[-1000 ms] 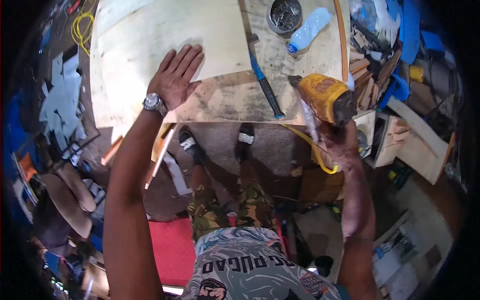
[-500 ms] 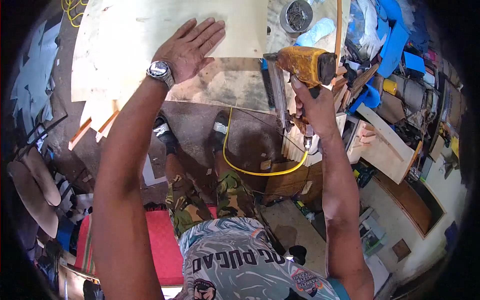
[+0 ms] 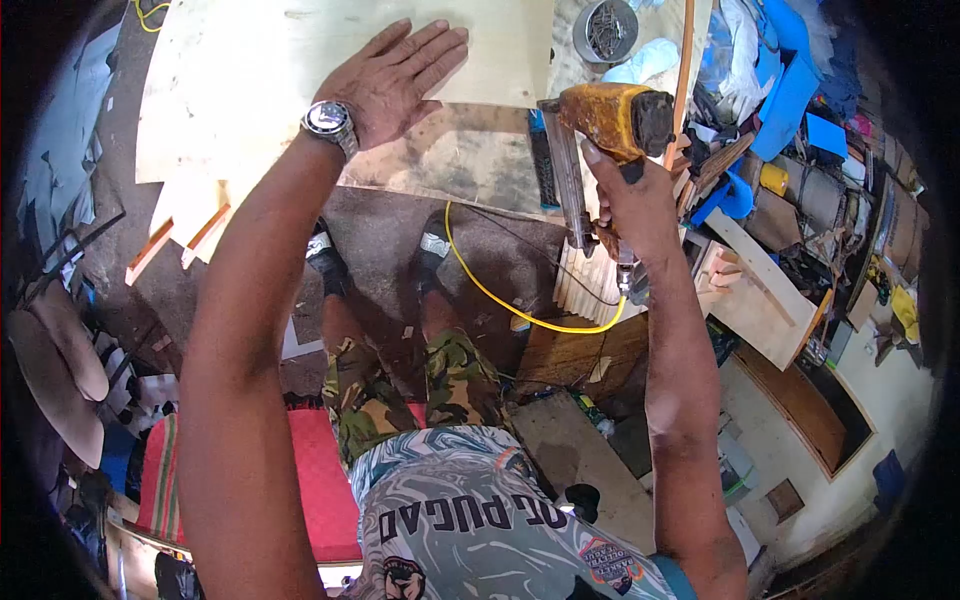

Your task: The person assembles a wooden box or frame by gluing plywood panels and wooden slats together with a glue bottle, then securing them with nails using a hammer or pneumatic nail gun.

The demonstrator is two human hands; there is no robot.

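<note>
My left hand [image 3: 392, 82] lies flat on a pale plywood sheet [image 3: 250, 70], fingers spread toward the upper right, with a watch [image 3: 328, 118] on the wrist. Fingers of my right hand [image 3: 632, 200] wrap round the handle of a worn yellow nail gun [image 3: 612, 118]. Its nose and magazine [image 3: 570, 175] point down beside the right end of the plywood. A yellow air hose [image 3: 540, 322] runs from the base of its handle and loops back under the sheet. Beneath the pale sheet's near edge shows a stained board [image 3: 450, 155].
A round tin of nails [image 3: 606, 32] and a crumpled light-blue plastic bag [image 3: 645, 60] sit at the upper right. Wood strips [image 3: 590, 285] are stacked below the nail gun. Clutter and boards [image 3: 765, 295] crowd the right side. A red cloth-covered seat [image 3: 320, 480] stands behind my legs.
My left hand has shifted slightly up and right in view. The nail gun in my right hand sits slightly right of where it was. The whole view has tilted a little.
</note>
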